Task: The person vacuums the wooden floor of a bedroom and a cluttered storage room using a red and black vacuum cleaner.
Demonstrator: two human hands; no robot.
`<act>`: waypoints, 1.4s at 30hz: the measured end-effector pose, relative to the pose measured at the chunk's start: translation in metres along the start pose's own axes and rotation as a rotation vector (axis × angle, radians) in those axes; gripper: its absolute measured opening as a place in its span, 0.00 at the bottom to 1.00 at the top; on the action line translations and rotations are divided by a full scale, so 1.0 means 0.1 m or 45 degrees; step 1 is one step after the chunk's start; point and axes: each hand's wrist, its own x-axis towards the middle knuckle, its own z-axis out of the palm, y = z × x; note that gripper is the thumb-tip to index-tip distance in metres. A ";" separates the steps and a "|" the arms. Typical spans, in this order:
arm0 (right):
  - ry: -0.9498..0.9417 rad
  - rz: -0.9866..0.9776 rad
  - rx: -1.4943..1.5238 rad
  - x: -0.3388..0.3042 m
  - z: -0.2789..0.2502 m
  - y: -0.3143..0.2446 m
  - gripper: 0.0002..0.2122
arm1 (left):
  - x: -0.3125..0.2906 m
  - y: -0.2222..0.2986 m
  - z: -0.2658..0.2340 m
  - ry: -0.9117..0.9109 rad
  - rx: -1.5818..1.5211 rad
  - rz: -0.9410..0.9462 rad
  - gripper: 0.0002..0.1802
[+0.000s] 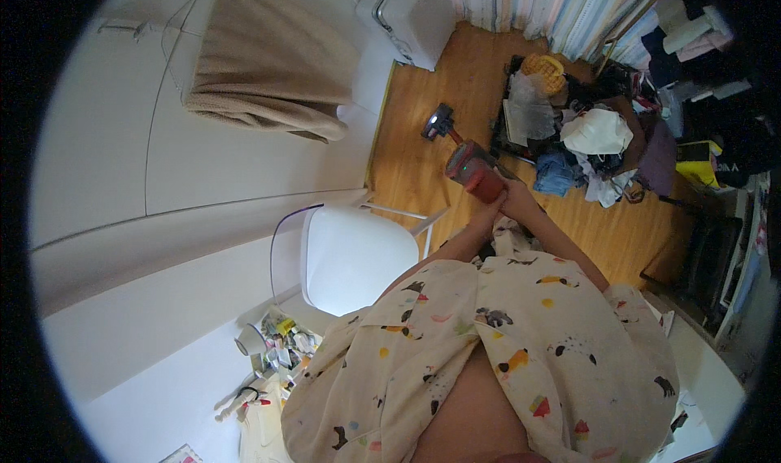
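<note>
Crowding ahead-right of the right grip (517,198) is a clothes pile (598,133); a white chair (362,255) stands left of the left grip (490,209), its closure hidden. The right grip clasps a red-and-grey vacuum (473,170) extending ahead.

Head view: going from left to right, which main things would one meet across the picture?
Brown cloth, pale case, red-and-grey stick vacuum, blue cloth, yellow-and-black bag.
</note>
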 end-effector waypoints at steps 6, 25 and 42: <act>-0.124 0.078 -0.097 0.39 -0.25 0.03 0.27 | 0.43 0.02 -0.02 0.086 0.005 -0.042 0.34; -0.305 0.076 -0.155 1.29 -0.57 0.14 0.31 | 1.08 0.53 0.15 0.332 0.002 -0.227 0.31; -0.163 0.358 0.130 2.07 -0.55 0.08 0.31 | 2.02 1.02 -0.25 -0.077 0.225 -0.138 0.30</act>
